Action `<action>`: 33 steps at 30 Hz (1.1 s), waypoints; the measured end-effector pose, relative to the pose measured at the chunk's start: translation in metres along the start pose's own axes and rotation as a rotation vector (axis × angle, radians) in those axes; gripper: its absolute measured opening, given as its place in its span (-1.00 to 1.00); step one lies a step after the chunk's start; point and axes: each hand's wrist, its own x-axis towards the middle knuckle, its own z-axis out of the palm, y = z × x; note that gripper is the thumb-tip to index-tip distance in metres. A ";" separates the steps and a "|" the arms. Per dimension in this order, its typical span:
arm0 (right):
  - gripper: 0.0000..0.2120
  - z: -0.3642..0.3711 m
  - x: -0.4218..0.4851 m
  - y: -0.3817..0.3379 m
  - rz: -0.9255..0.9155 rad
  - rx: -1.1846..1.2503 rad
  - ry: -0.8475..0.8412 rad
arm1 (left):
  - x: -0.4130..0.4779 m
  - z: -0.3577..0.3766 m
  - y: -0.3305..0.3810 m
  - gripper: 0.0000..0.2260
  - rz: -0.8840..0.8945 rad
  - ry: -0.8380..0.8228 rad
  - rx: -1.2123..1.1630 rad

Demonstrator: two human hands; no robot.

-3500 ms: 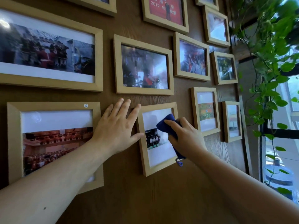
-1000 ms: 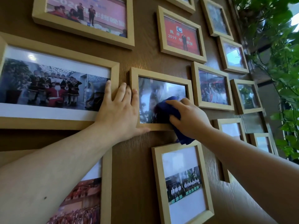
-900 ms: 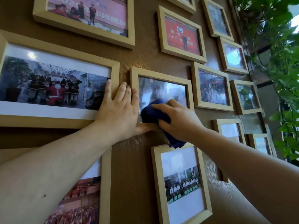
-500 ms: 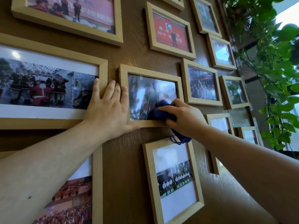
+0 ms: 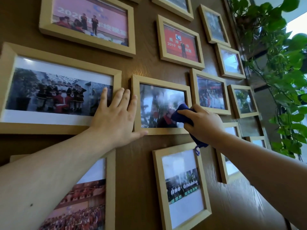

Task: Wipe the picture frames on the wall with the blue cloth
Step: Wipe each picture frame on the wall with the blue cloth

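Several light wooden picture frames hang on a brown wood wall. My right hand [image 5: 203, 124] grips the blue cloth [image 5: 181, 114] and presses it on the lower right of the glass of the middle frame [image 5: 160, 80]. A tail of the cloth hangs below my wrist over the portrait frame [image 5: 157, 183] underneath. My left hand [image 5: 114, 118] lies flat with fingers spread against the middle frame's left edge, thumb under its bottom rail, fingertips overlapping the wide frame [image 5: 59, 63] to the left.
More frames surround the middle one: a red-picture frame [image 5: 180, 61] above, a pink-picture frame [image 5: 86, 42] upper left, smaller ones [image 5: 192, 90] to the right. A trailing green plant [image 5: 280, 67] hangs at the right by a window.
Both hands went up from the lower portrait frame to the middle frame. Over the last second the cloth has slid from the glass's left side to its lower right corner; the left hand stays braced.
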 end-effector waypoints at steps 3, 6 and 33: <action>-0.60 -0.010 0.016 -0.030 -0.014 0.135 0.097 | -0.016 -0.011 -0.022 -0.04 0.009 0.016 0.017; -0.59 -0.019 0.031 -0.070 -0.032 0.234 0.155 | -0.035 -0.020 -0.049 -0.07 0.000 0.018 0.044; -0.55 -0.061 0.134 -0.311 -0.179 0.440 0.273 | -0.128 -0.011 -0.195 -0.05 -0.251 0.048 -0.031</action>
